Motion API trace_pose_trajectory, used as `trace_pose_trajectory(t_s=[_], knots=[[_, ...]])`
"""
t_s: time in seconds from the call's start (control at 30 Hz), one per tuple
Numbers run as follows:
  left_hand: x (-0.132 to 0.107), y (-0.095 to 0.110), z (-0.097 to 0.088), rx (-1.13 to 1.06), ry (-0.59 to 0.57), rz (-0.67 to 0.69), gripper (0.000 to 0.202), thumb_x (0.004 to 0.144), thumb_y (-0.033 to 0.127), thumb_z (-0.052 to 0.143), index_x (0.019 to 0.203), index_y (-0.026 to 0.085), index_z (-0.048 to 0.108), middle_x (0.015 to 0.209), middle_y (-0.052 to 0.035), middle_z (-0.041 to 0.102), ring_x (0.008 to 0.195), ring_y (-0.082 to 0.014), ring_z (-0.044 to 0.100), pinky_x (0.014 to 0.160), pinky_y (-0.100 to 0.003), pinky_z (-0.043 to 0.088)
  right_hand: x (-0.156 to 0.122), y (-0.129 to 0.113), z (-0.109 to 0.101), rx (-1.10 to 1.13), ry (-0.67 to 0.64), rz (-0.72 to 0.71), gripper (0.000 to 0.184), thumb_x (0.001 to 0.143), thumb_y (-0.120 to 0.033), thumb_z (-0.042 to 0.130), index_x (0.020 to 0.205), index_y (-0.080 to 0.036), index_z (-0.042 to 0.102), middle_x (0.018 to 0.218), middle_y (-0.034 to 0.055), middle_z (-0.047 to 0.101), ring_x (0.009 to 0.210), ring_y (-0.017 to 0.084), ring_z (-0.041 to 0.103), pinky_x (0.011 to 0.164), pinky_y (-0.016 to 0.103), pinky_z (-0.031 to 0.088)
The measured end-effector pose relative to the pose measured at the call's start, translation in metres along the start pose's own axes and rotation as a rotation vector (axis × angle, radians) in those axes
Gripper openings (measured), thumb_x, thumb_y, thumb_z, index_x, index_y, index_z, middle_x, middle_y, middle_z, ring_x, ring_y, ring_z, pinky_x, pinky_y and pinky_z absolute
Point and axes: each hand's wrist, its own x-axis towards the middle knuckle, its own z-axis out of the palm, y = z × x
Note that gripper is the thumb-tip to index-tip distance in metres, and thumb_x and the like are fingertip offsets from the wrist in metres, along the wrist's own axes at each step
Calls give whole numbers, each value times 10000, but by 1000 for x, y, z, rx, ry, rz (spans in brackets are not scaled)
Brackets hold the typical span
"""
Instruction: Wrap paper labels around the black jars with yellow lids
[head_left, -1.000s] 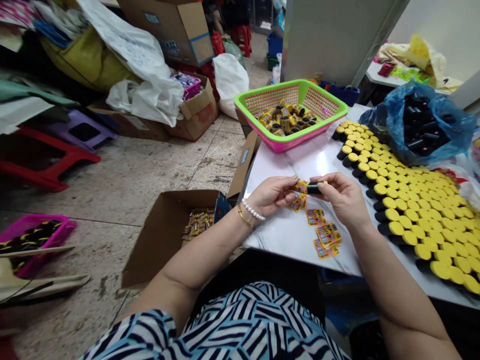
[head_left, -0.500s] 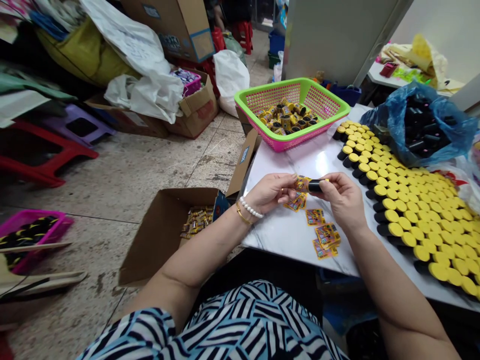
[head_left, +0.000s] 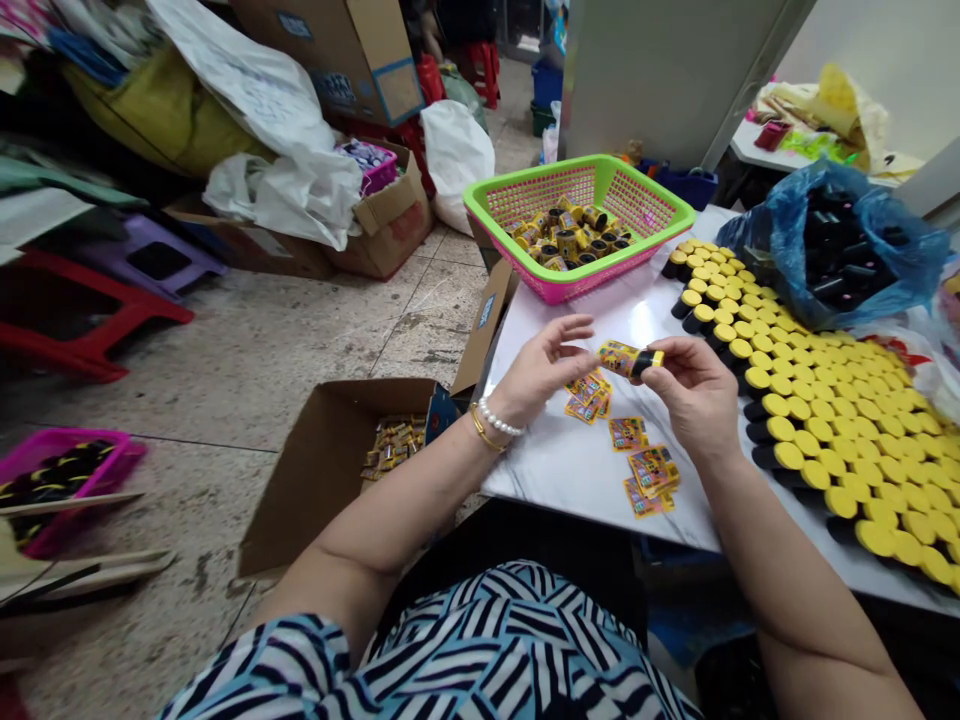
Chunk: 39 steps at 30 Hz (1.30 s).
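- Wrapped container (head_left: 627, 360), one: black, with a yellow end and a printed wrap; held above the table (head_left: 551, 470), between the two hands.
- Long axis: crosswise to the person, close to level; wrapped end toward the left, yellow end toward the right.
- Right hand (head_left: 697, 395): the nearer, in contact; thumb and fingers pinched on the container's yellow end.
- Left hand (head_left: 536, 372): opened, fingers parted, just off the wrapped end; whether the thumb grazes it cannot be told.
- Flat printed pieces (head_left: 628, 434), several: on the table, below the container and nearer the body.
- Basket (head_left: 556, 281), green-rimmed: beyond both hands.
- Yellow-topped containers (head_left: 840, 410), many: massed to the right hand's right.
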Motion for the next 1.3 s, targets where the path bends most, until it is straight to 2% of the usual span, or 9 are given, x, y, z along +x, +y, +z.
trace_pose_trajectory(t_s=[0.07,0.17,0.33,0.43,0.6,0.77,0.87,1.07,1.3], knots=[[-2,3,6,-36,-167,-83,675,672,162,936,1302,229,704,1240,-111,710,988,-175,700,814,-256,544,2,-1,-4,15,-24,-5,366,755,-410,914,1044,-273,736,986,21,701,842,191,702,778,369,650],[0,13,18,-44,-283,-189,539,694,194,931,1197,174,740,1080,-113,742,892,-186,716,799,-301,559,6,-5,-11,-11,-41,-37,390,743,-403,921,1079,-283,765,1034,31,703,887,202,696,816,379,648],[27,34,45,87,-378,-159,384,690,232,939,1010,151,743,911,-69,731,758,-159,694,709,-293,554,13,-13,-23,-76,13,-194,400,745,-365,918,1117,-314,780,1112,44,669,948,215,680,827,369,630],[43,29,59,154,-481,-133,346,717,280,927,964,129,737,818,-42,705,688,-123,661,661,-253,526,15,-12,-27,-124,65,-308,363,789,-348,880,1136,-319,774,1115,45,651,953,208,673,793,356,630],[63,0,48,10,-353,-321,493,718,451,915,1044,131,730,899,-47,720,671,-98,646,596,-214,498,27,3,-34,-377,53,-417,289,843,-318,822,1125,-289,766,1003,37,666,835,178,639,771,361,614],[69,-8,29,-28,-236,-274,465,662,346,960,964,111,696,819,-27,702,615,-82,621,516,-180,422,24,12,-33,-455,14,-386,352,841,-291,809,1180,-263,718,1054,44,698,879,184,685,812,368,639],[68,-4,27,22,-240,-231,474,675,349,951,1000,116,698,882,-53,728,676,-115,677,560,-201,482,22,9,-31,-453,51,-363,283,863,-290,781,1133,-247,710,1026,34,707,901,183,708,833,362,651],[70,-8,25,145,-314,-213,492,704,390,938,1045,111,719,886,-60,726,665,-105,658,570,-208,470,22,7,-31,-586,27,-530,183,877,-202,733,1053,-253,729,1042,43,745,999,219,706,929,411,622],[74,-22,25,147,-381,-61,411,727,361,930,981,129,705,748,4,661,619,-75,590,595,-207,444,24,32,-17,-102,65,-82,281,808,-373,847,985,-215,697,957,29,725,911,187,718,831,354,659]])
